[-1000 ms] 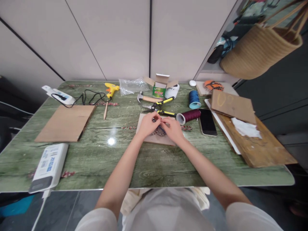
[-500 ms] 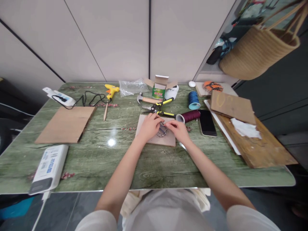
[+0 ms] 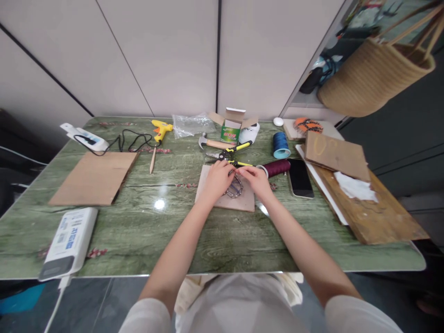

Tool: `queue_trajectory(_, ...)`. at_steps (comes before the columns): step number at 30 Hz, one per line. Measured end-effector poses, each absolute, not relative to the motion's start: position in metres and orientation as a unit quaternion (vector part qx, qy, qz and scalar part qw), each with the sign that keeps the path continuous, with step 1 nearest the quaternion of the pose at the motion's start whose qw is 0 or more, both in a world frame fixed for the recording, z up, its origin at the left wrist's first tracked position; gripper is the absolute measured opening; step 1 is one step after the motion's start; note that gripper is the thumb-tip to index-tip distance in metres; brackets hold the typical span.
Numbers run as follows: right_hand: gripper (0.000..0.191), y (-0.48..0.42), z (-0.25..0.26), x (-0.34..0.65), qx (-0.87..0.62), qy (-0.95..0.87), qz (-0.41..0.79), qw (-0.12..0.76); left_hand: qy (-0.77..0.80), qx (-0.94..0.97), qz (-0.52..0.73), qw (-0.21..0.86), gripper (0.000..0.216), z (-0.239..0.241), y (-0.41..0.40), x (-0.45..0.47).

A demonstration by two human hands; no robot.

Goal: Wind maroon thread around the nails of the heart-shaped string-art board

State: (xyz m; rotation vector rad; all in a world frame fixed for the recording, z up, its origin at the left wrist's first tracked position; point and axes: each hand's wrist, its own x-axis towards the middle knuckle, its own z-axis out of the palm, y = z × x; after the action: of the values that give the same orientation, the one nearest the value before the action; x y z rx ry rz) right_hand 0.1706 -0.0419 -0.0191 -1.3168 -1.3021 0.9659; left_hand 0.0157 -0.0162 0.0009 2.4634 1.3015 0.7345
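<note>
A small pale board (image 3: 224,202) lies in front of me, bearing a ring of what look like nails with dark strands (image 3: 235,188) across it. Over the ring's far left side, my left hand (image 3: 219,179) rests with its fingers bent and closed. My right hand (image 3: 255,180) pinches at the ring's far right edge, its fingertips close to those of the left. Whatever sits in either set of fingertips is too small to make out. Just beyond the right hand lies a spool of maroon thread (image 3: 277,168). Yellow-and-black pliers (image 3: 239,147) lie behind the board.
A hammer (image 3: 220,144), an open green box (image 3: 230,133) and a blue thread spool (image 3: 280,145) stand farther back. To the right are a phone (image 3: 300,178) and stacked boards (image 3: 385,203). Leftward lie a glue gun (image 3: 161,131), cardboard (image 3: 93,179) and a power bank (image 3: 71,240).
Both hands have shifted slightly toward the far edge of the ring, and the right fingertips have moved a little away from me. More of the ring now shows. The camera view has shifted slightly.
</note>
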Motion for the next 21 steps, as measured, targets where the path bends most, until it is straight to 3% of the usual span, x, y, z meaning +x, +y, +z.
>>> queue_trajectory(11, 0.023, -0.038, -0.020, 0.162, -0.538, -0.531, 0.416, 0.506, 0.441, 0.844, 0.260, 0.161, 0.021, -0.007, -0.007, 0.016)
queue_trajectory(21, 0.025, -0.039, -0.022, 0.167, -0.549, -0.547, 0.408, 0.483, 0.445, 0.858, 0.225, 0.123, 0.023, 0.006, -0.012, 0.019)
